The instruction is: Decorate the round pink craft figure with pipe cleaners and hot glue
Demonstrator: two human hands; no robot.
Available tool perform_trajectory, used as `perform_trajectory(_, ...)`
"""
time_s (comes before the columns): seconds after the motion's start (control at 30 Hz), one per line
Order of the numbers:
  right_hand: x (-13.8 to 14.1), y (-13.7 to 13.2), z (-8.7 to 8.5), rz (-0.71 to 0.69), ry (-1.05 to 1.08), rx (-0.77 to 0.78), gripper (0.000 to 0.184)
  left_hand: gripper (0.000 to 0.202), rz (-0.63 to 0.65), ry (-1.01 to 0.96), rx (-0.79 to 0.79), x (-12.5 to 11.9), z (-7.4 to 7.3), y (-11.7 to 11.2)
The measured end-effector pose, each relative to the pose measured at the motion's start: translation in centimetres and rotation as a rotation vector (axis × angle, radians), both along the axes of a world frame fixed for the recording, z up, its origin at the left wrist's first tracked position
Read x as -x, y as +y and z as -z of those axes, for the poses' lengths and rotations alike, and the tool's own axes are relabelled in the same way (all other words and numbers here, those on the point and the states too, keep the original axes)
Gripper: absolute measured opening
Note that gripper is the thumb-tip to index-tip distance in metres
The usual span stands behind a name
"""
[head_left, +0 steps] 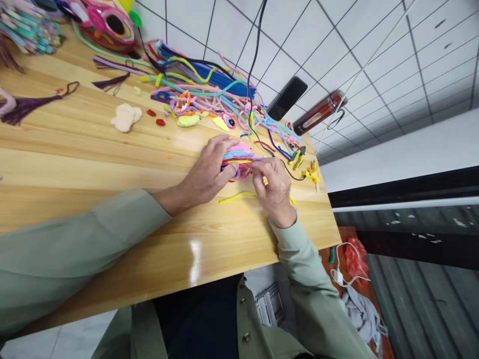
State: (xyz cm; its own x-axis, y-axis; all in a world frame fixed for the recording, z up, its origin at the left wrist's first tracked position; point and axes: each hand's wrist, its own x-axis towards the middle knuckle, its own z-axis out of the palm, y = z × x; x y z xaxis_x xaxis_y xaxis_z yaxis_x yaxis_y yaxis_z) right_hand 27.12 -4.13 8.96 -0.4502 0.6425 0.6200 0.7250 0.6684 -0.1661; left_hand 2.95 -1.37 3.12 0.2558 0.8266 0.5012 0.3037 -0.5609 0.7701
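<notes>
Between my hands, on the wooden table point(157, 219), is a small multicoloured pipe-cleaner piece point(239, 151) with pink, blue, red and yellow strands. My left hand point(209, 172) curves over its left side, thumb in front and fingers on top, gripping it. At its right end my right hand point(272, 184) is pinched, thumb against forefinger; whatever lies between those fingertips is too small to make out. A loose yellow pipe cleaner point(236, 197) lies in front of the piece and passes under my right hand.
Behind my hands lies a pile of pipe cleaners point(209, 82). To its right are a phone point(287, 98), a red flask point(320, 112), pliers point(298, 157) and a yellow glue gun point(312, 173). A black cable point(255, 55) hangs down. A cream fluffy piece point(125, 117) lies left.
</notes>
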Motion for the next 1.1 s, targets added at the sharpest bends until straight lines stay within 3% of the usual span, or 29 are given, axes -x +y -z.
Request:
perform_trajectory(0.3,0.9,0.2,0.1,0.048,0.022,-0.071,0.026,0.063,-0.022,-0.011,-0.003,-0.1,0.2,0.2)
perform_trajectory(0.7,1.3,0.5,0.7,0.034,0.087,-0.021,0.026,0.057,-0.037,-0.025,-0.015,-0.2,0.0,0.3)
perform_trajectory(1.1,1.3,0.8,1.5,-0.005,0.080,-0.153,0.024,0.054,-0.042,-0.044,-0.034,-0.2,0.2,0.5)
